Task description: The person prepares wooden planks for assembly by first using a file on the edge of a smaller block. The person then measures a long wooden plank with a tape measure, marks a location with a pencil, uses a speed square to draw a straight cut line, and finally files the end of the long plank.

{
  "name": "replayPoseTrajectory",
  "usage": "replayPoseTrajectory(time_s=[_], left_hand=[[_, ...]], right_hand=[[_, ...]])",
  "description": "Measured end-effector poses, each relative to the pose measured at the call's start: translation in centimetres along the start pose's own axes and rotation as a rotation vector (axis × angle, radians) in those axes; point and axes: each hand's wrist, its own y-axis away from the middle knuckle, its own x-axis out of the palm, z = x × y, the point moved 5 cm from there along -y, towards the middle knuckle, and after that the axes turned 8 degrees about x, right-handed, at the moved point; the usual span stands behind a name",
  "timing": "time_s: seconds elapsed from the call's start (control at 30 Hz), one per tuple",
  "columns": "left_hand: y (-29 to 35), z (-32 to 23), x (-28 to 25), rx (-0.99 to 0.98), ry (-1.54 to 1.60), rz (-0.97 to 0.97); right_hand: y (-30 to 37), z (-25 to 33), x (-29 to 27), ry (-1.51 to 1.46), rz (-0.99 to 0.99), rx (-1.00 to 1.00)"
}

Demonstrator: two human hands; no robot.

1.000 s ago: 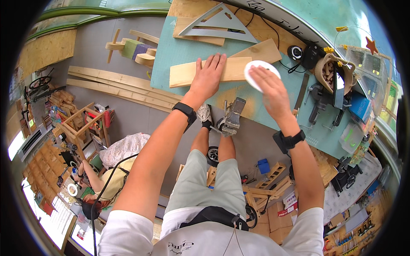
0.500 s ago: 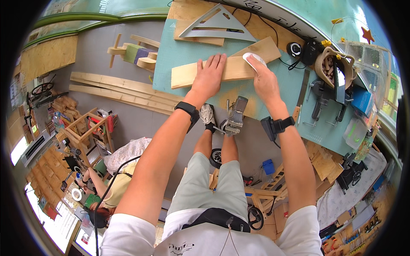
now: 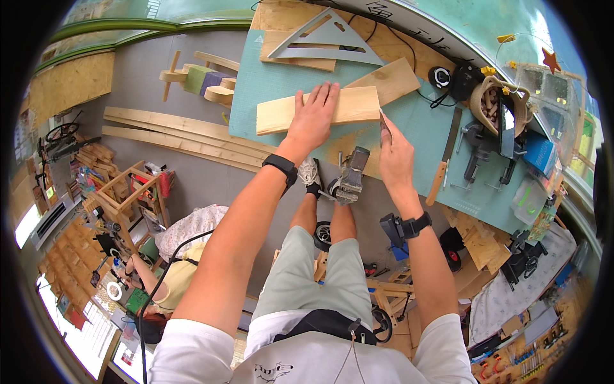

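Note:
A short wooden board (image 3: 355, 105) lies on the teal cutting mat (image 3: 246, 109), its right part resting over a second wooden piece (image 3: 389, 80). My left hand (image 3: 313, 115) is spread flat on top of the board. At the board's right end, my right hand (image 3: 396, 153) grips a thin sanding disc (image 3: 384, 121), seen almost edge-on against the end's near corner. Below the table edge is a metal bench vise (image 3: 354, 173). Farther back, a large grey triangular square (image 3: 326, 40) lies on another wooden piece.
On the right lie a handsaw (image 3: 441, 166), clamps (image 3: 474, 150) and a basket of wooden bits (image 3: 491, 102). Long planks (image 3: 185, 137) lie to the left, near a wooden toy-like piece (image 3: 201, 80). A person (image 3: 166, 288) sits at lower left.
My right hand has moved down and tipped the disc from lying on the board's top to standing at its end. The handsaw has come into fuller view. My left hand stays put.

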Motion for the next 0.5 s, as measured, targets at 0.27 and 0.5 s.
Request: replayPoseTrajectory(time_s=[0.27, 0.5], left_hand=[[-0.9, -1.0, 0.6, 0.027, 0.015, 0.003], [-0.7, -0.8, 0.6, 0.011, -0.014, -0.029]], right_hand=[[-0.6, -0.8, -1.3, 0.115, 0.059, -0.131], [4.5, -2.4, -8.8, 0.213, 0.029, 0.03]])
